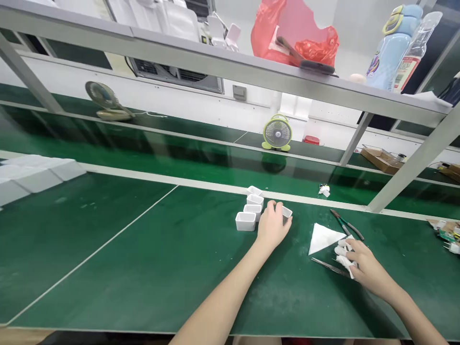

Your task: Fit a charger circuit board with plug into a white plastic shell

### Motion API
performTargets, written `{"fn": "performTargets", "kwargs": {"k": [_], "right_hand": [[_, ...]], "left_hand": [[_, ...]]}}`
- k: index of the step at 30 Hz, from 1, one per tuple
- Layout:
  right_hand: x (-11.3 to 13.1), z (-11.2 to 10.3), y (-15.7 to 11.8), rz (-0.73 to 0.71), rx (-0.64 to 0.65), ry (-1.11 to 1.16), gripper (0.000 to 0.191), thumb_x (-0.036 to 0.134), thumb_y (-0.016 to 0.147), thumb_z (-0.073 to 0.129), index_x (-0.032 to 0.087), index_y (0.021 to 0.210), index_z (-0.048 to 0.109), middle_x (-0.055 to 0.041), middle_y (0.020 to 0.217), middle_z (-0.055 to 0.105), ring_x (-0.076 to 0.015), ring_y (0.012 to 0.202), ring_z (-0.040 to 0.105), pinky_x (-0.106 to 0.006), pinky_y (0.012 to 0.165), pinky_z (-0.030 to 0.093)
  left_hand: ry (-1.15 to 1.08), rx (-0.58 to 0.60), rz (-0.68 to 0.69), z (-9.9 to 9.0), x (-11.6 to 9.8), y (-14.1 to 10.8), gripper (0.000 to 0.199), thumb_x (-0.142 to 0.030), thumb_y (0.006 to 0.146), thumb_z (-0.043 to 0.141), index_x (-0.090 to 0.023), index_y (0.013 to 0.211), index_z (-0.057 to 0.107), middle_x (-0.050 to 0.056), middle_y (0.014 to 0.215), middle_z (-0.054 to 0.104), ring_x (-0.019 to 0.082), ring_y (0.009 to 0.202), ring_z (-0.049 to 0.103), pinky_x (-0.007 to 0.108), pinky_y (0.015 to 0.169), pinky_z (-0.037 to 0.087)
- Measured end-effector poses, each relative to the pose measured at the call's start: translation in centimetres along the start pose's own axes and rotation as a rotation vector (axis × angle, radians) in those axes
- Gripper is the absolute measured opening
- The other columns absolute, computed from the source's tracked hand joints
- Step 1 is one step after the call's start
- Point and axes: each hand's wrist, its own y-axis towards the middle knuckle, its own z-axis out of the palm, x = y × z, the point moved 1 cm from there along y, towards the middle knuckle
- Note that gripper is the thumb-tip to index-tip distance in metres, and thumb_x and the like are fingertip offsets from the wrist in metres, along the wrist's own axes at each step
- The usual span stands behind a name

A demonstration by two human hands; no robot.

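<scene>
My left hand [272,224] is closed around a small white plastic box [286,212], its fingers over the near side of the rim. Just left of that hand, several like open-topped white boxes [246,221] stand in a line on the green bench. My right hand [370,268] has its fingers curled about small white pieces [345,262] with thin pin-like tips; their exact kind is unclear. Metal tweezers [328,265] lie partly beneath this hand. Beside it are a folded white cloth [323,238] and pliers with green handles [347,223].
A metal rail [208,186] runs behind the boxes, with a green belt surface beyond. White blocks [39,175] sit at the far left. Circuit parts [449,235] lie at the right edge. Overhead, a shelf [230,60] carries a red bag and bottles; a green fan [278,132] stands behind.
</scene>
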Motion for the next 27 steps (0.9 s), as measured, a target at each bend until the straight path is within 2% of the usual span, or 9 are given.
{"fn": "performTargets", "kwargs": {"k": [4,6,8,11,14,17,21,24,27], "right_hand": [[0.9,-2.0,0.8,0.017,-0.057,-0.057,0.027,0.014,0.079,0.044,0.023,0.087,0.068,-0.0089,0.091,0.068,-0.0272,0.090,0.060,-0.042,0.082,0.048],[0.9,-3.0,3.0,0.076,-0.115,-0.087,0.022,0.016,0.081,0.045,0.021,0.087,0.066,-0.0095,0.089,0.067,-0.0267,0.088,0.059,-0.040,0.079,0.048],[0.3,-3.3,6.6,0.149,-0.150,-0.116,0.018,0.022,0.087,0.048,0.018,0.092,0.065,-0.0116,0.097,0.067,-0.0269,0.093,0.059,-0.040,0.082,0.048],[-1.1,-2.4,13.8,0.271,-0.171,-0.157,0.019,0.029,0.091,0.057,0.015,0.103,0.063,-0.0120,0.111,0.064,-0.0258,0.109,0.057,-0.042,0.094,0.046],[-2.0,-0.4,20.3,0.441,-0.139,-0.173,0.030,0.035,0.093,0.060,0.016,0.115,0.060,-0.0089,0.119,0.060,-0.0226,0.104,0.060,-0.044,0.090,0.051],[-1.9,1.0,24.4,0.535,-0.119,-0.145,0.030,0.034,0.094,0.059,0.016,0.117,0.059,-0.0086,0.118,0.061,-0.0209,0.100,0.063,-0.041,0.085,0.055],[-1.9,-0.4,25.4,0.544,-0.170,-0.122,0.028,0.035,0.094,0.058,0.016,0.115,0.060,-0.0077,0.114,0.063,-0.0199,0.096,0.064,-0.039,0.082,0.056],[-2.4,-3.3,24.0,0.507,-0.214,-0.156,0.029,0.036,0.094,0.057,0.015,0.115,0.060,-0.0076,0.114,0.063,-0.0210,0.098,0.063,-0.040,0.083,0.055],[-2.3,-5.1,22.4,0.435,-0.150,-0.194,0.027,0.035,0.094,0.058,0.015,0.111,0.061,-0.0070,0.111,0.064,-0.0207,0.098,0.063,-0.041,0.084,0.054]], "left_hand": [[0.001,0.057,-0.076,0.4,0.2,0.0,0.049,-0.037,0.085,0.062,-0.013,0.123,0.044,0.019,0.120,0.054,0.029,0.090,0.068,0.037,0.072,0.053],[-0.007,0.099,-0.098,0.6,0.1,0.0,0.051,-0.037,0.084,0.063,-0.012,0.124,0.043,0.018,0.112,0.060,0.030,0.090,0.068,0.036,0.071,0.053],[-0.020,0.139,-0.111,0.6,0.0,0.0,0.049,-0.036,0.085,0.062,-0.012,0.123,0.043,0.015,0.103,0.065,0.030,0.089,0.068,0.035,0.071,0.052],[-0.041,0.166,-0.124,0.5,-0.3,-0.1,0.050,-0.034,0.085,0.061,-0.010,0.125,0.043,0.015,0.101,0.067,0.031,0.091,0.068,0.036,0.073,0.051],[-0.057,0.159,-0.128,0.2,-0.4,-0.2,0.052,-0.031,0.083,0.062,-0.009,0.126,0.043,0.015,0.103,0.067,0.031,0.093,0.067,0.037,0.075,0.051],[-0.076,0.136,-0.128,-0.1,-0.3,-0.2,0.049,-0.028,0.082,0.061,-0.010,0.125,0.046,0.015,0.102,0.067,0.031,0.092,0.067,0.037,0.076,0.051],[-0.140,0.089,-0.137,-0.3,-0.2,-0.2,0.055,-0.027,0.082,0.059,-0.008,0.131,0.041,0.018,0.110,0.065,0.034,0.100,0.064,0.043,0.083,0.051],[-0.225,0.058,-0.138,-0.5,-0.3,0.0,0.062,-0.028,0.082,0.058,-0.007,0.136,0.036,0.021,0.121,0.060,0.036,0.111,0.058,0.047,0.092,0.048],[-0.329,0.040,-0.138,-0.4,-0.3,0.1,0.066,-0.030,0.081,0.059,-0.008,0.137,0.035,0.021,0.123,0.059,0.038,0.114,0.055,0.051,0.097,0.045]]}}
